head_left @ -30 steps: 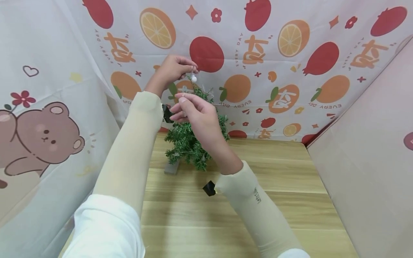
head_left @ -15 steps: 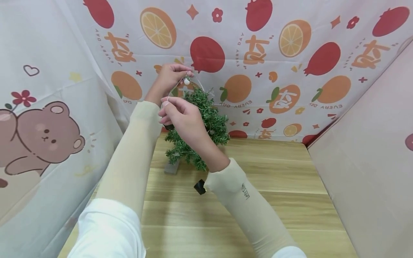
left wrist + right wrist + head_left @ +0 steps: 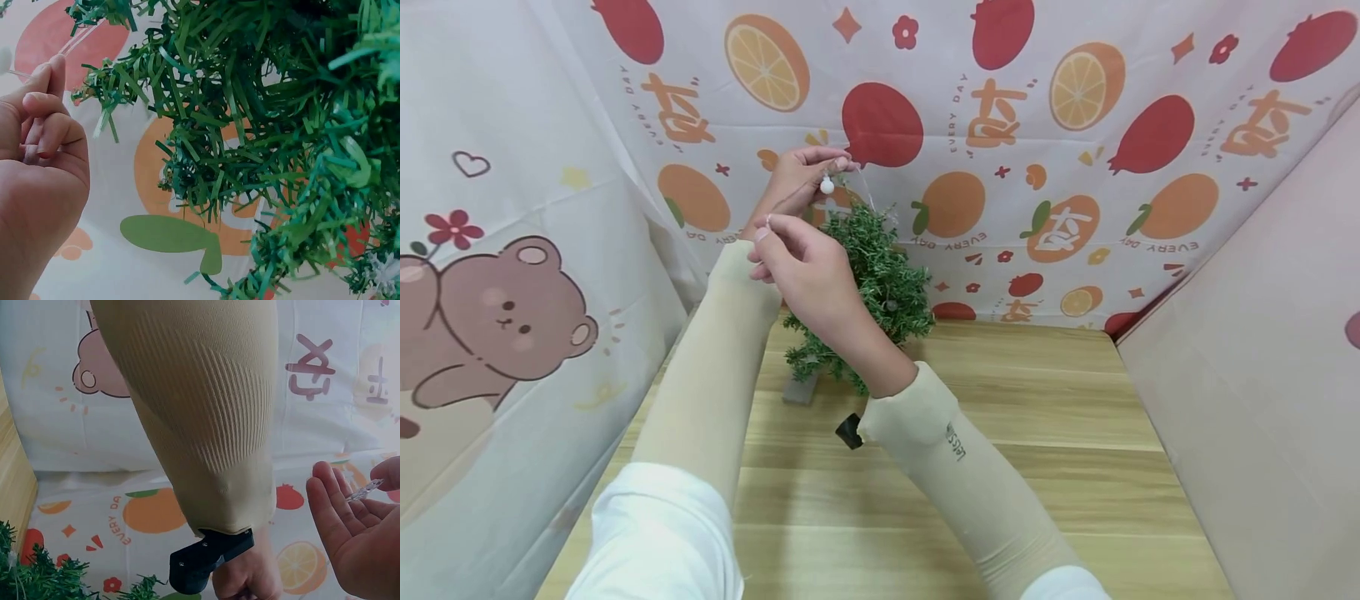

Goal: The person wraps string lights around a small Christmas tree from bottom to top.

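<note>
My left hand (image 3: 797, 182) is above the top of a small green artificial Christmas tree (image 3: 883, 275), pinching a thin clear light string (image 3: 867, 190) between thumb and fingertips. A round white bead-like piece (image 3: 827, 184) hangs just below those fingers. Nearer to me and to the left, my right hand (image 3: 812, 271) pinches a small clear crystal-like piece (image 3: 365, 490), best seen in the right wrist view. A stretch of the string runs between the two hands. In the left wrist view, the left hand (image 3: 47, 131) is beside the green branches (image 3: 237, 125).
A grey foot (image 3: 800, 390) of the tree rests on the wooden table (image 3: 1000, 467). Behind stands a fruit-print curtain (image 3: 955, 50), with a bear-print cloth (image 3: 512, 317) at left and a plain pale panel (image 3: 1262, 292) at right. A small clear snowflake (image 3: 382, 270) sits among the branches.
My right hand has moved left, away from in front of the treetop. The left hand has shifted slightly down and left, and the string between the hands now shows more.
</note>
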The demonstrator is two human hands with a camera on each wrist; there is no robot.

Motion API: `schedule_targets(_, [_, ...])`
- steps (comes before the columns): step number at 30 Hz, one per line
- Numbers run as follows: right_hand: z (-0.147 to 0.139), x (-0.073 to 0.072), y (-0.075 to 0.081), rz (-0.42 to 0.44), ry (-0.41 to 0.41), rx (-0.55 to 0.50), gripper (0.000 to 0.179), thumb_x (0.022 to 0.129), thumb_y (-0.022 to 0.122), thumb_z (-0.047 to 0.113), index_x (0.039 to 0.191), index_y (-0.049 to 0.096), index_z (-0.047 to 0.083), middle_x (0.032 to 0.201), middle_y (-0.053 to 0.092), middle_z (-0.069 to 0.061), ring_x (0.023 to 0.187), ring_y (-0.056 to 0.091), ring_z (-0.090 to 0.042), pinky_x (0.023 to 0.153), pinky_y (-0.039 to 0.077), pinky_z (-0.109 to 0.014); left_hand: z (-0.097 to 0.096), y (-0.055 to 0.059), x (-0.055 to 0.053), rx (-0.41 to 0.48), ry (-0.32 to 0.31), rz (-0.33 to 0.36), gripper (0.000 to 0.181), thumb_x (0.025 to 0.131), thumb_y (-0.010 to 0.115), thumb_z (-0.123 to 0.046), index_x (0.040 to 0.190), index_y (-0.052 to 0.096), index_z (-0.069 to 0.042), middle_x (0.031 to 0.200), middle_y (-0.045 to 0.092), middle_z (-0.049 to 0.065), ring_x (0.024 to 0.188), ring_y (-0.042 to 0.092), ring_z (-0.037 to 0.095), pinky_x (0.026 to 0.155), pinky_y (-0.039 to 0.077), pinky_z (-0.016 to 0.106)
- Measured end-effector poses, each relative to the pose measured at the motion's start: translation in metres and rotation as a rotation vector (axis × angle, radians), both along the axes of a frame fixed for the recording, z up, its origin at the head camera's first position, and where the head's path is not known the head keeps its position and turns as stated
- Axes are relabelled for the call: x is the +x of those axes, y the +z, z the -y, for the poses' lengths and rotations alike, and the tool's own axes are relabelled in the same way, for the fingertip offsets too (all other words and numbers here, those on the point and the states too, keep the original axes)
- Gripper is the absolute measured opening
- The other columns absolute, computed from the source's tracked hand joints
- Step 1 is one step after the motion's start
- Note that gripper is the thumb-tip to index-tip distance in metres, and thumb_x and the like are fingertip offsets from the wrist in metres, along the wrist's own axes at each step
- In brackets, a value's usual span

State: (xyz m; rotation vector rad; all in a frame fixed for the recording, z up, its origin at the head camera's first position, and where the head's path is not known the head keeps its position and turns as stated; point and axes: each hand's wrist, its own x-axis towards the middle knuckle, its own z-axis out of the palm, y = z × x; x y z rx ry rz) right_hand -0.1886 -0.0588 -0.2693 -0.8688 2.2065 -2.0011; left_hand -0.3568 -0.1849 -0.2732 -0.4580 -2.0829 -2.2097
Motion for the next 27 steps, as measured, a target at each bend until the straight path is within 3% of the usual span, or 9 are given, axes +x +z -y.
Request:
schedule_targets(3, [0.001,0.0,-0.002,-0.011,-0.001,0.034,0.036,0.108,0.048,0.027,0.136,0.061,0.009,0.106,0.072,-0.005,0.092,0.071,-0.007,0.08,0.056,-0.022,0.002,-0.002,0.001,-0.02,0.028,0.014,0.038,0.099,0.066,-0.018,0.129,0.064,0.006,0.101,0.077,0.002,0.055,0.051,0.005,0.051,0.04,0.018])
schedule_targets(6, [0.002,0.0,-0.008,-0.003,0.014,0.069,0.037,0.108,0.047,0.029,0.136,0.06,0.008,0.106,0.071,-0.004,0.093,0.072,-0.008,0.081,0.055,-0.02,0.006,-0.008,0.0,-0.037,0.089,0.085,0.034,0.098,0.068,-0.02,0.125,0.068,0.0,0.092,0.075,-0.002,0.051,0.05,0.005,0.046,0.037,0.018])
schedule_targets(11, [0.003,-0.002,-0.023,0.042,0.034,0.108,0.037,0.108,0.047,0.031,0.135,0.061,0.009,0.105,0.071,-0.004,0.093,0.072,-0.01,0.081,0.056,-0.021,0.016,-0.028,-0.002,-0.034,0.097,0.15,0.032,0.096,0.07,-0.02,0.123,0.07,-0.002,0.107,0.077,0.006,0.052,0.053,0.008,0.045,0.039,0.019])
schedule_targets(13, [0.002,-0.001,-0.03,0.053,0.038,0.112,0.037,0.108,0.048,0.031,0.133,0.063,0.009,0.104,0.071,-0.004,0.091,0.072,-0.01,0.079,0.056,-0.022,0.019,-0.036,-0.001,-0.069,0.09,0.144,0.034,0.098,0.068,-0.019,0.125,0.068,0.001,0.109,0.076,0.006,0.054,0.053,0.009,0.048,0.041,0.019])
schedule_targets(19, [0.0,-0.002,-0.042,0.094,0.063,0.063,0.034,0.107,0.05,0.027,0.127,0.066,0.005,0.096,0.071,-0.008,0.084,0.072,-0.013,0.079,0.059,-0.029,0.024,-0.046,0.003,-0.215,0.131,0.158,0.032,0.099,0.066,-0.021,0.124,0.07,-0.002,0.092,0.071,0.004,0.051,0.05,0.01,0.046,0.039,0.023])
schedule_targets(24, [-0.004,0.0,-0.042,0.091,0.052,0.012,0.033,0.106,0.05,0.026,0.124,0.067,0.003,0.097,0.072,-0.01,0.083,0.072,-0.014,0.082,0.06,-0.034,0.02,-0.044,-0.007,-0.306,0.164,0.095,0.03,0.098,0.068,-0.033,0.119,0.074,-0.012,0.103,0.072,0.001,0.051,0.041,0.009,0.048,0.035,0.024])
schedule_targets(27, [-0.005,0.002,-0.038,0.063,0.031,-0.019,0.034,0.106,0.05,0.025,0.125,0.067,0.002,0.096,0.072,-0.011,0.082,0.072,-0.015,0.082,0.06,-0.035,0.015,-0.039,-0.014,-0.307,0.175,0.06,0.033,0.096,0.07,-0.036,0.117,0.074,-0.011,0.112,0.072,0.002,0.053,0.04,0.007,0.048,0.033,0.024])
